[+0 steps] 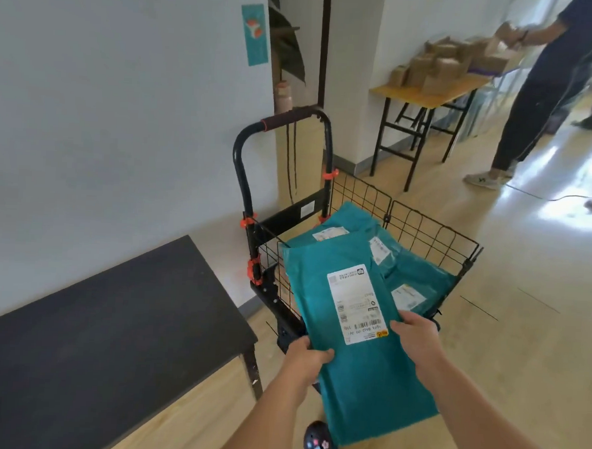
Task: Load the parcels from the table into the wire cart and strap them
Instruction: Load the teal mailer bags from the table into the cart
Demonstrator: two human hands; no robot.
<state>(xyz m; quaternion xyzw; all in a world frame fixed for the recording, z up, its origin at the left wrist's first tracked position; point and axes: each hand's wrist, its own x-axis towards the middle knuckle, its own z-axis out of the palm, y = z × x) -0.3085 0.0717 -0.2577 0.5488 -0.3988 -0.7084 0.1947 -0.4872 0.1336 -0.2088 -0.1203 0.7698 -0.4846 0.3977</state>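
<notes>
Hands (306, 358) (416, 336) pinch parcel (360, 378) edges, perhaps above cart (424, 227)

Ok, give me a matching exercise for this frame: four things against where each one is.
1 held parcel
2 black table
3 cardboard boxes
4 wire cart

A on the far wooden table
B gripped by left hand and right hand
C left, by the wall
D behind the held parcel, carrying other teal parcels

Pairs: 1-B, 2-C, 3-A, 4-D.
</notes>
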